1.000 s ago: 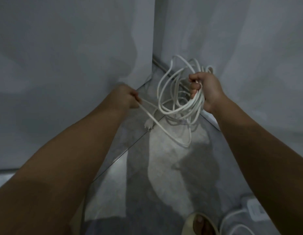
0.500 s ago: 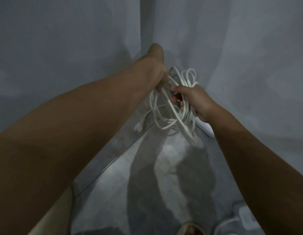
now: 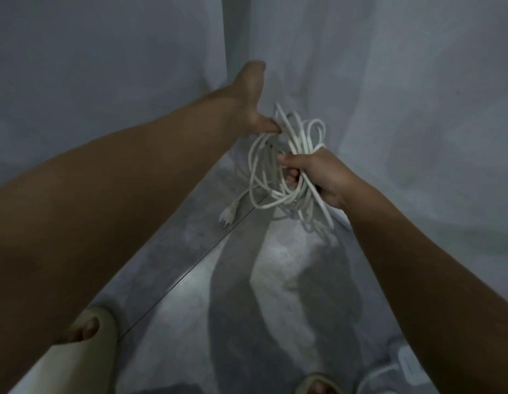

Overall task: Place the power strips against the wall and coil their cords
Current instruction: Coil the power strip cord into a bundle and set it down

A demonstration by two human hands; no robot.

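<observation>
up from the left a second ago, the left hand now pinches a strand at the top of the white cord coil, while the right hand grips the bundled loops in curled fingers. the coil hangs before the wall corner, its plug dangling low; a power strip lies on the floor at lower right.

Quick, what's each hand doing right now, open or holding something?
Left hand: pinching a strand of the white cord.
Right hand: gripping the coiled loops of the same cord.
</observation>
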